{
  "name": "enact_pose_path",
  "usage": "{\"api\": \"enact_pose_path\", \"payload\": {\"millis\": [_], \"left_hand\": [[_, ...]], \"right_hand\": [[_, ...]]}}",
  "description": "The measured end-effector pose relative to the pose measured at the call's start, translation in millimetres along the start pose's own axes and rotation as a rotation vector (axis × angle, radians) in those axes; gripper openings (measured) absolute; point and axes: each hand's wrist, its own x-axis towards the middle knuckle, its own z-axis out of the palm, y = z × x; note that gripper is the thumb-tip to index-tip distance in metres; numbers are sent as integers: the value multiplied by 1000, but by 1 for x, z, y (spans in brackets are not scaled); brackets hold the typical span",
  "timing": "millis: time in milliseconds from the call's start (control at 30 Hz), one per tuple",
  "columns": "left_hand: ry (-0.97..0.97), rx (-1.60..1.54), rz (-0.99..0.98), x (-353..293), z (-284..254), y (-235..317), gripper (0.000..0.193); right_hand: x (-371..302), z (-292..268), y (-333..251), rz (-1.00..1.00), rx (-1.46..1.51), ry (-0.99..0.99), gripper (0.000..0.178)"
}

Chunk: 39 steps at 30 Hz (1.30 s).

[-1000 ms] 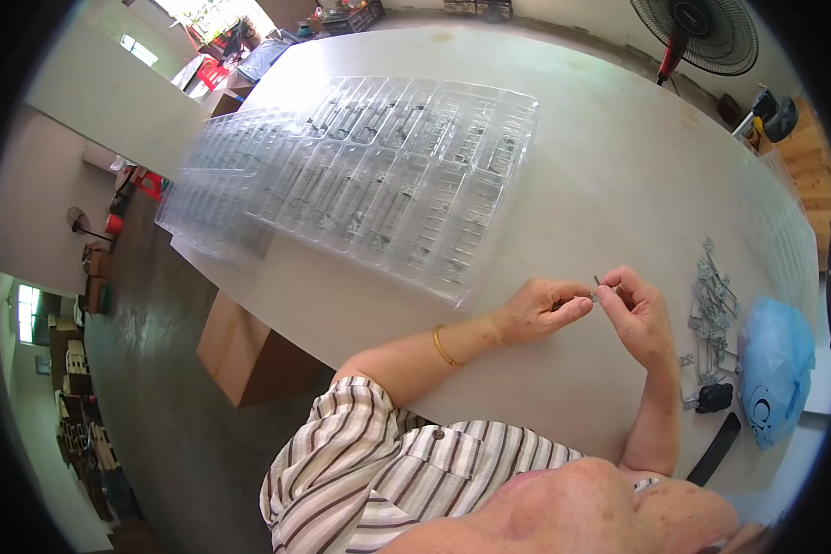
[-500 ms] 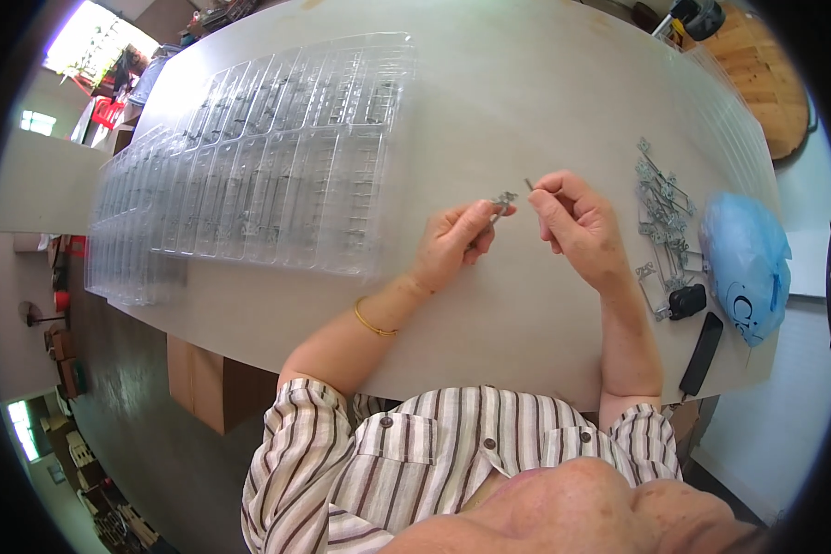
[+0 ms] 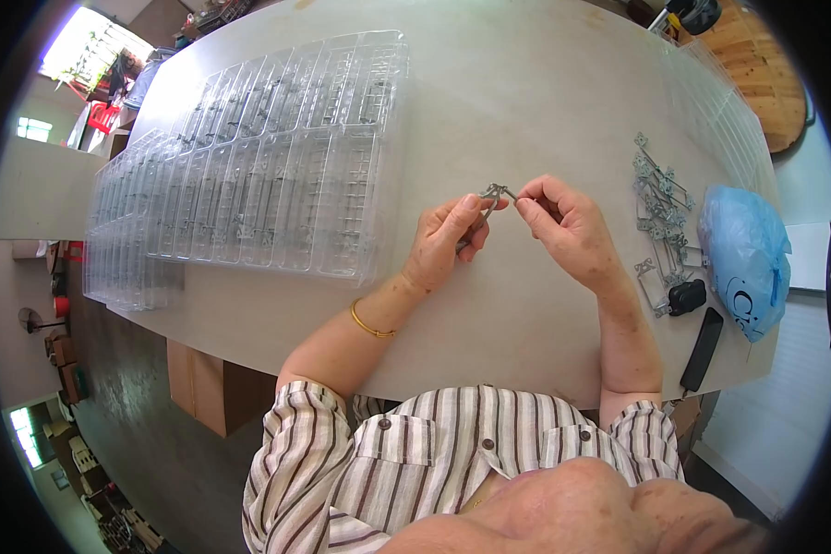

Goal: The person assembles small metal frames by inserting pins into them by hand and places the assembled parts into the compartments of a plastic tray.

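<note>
Between thumb and fingers, my left hand (image 3: 445,242) grips a small grey metal bracket (image 3: 495,191) with a rod-like part running down into the palm. My right hand (image 3: 571,231) pinches a short thin metal pin (image 3: 511,194), its tip up against the bracket's end. Whether the pin sits inside a hole there is too small to tell. To the right of that hand lies a loose pile of similar metal brackets and rods (image 3: 663,217).
Clear plastic compartment trays (image 3: 365,198) holding rows of metal parts cover the table's left side. At the right are a tied blue plastic bag (image 3: 746,263), a small black case (image 3: 687,297), a flat black oblong device (image 3: 703,353) and another clear tray (image 3: 716,111).
My right hand has moved slightly left, bringing the pin from apart to against the bracket. My left hand has shifted a little left, and the bracket is tilted more upright.
</note>
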Motion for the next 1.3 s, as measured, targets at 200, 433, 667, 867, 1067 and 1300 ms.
{"api": "enact_pose_path", "payload": {"millis": [200, 433, 667, 867, 1067, 1300], "left_hand": [[-2, 74, 31, -1, 1, 1, 56], [-13, 125, 80, -2, 0, 3, 50], [-37, 154, 110, -3, -2, 4, 42], [-79, 226, 172, -7, -1, -5, 42], [-119, 179, 123, -9, 1, 1, 38], [-228, 264, 148, -11, 2, -6, 37]], "right_hand": [[-1, -2, -8, 33, -29, -14, 12], [-1, -9, -16, 136, 103, -94, 20], [1, -14, -16, 177, 141, -152, 25], [4, -16, -15, 187, 212, -229, 23], [8, -20, -1, 246, 477, -340, 26], [9, -25, -6, 353, 403, -404, 26]]}}
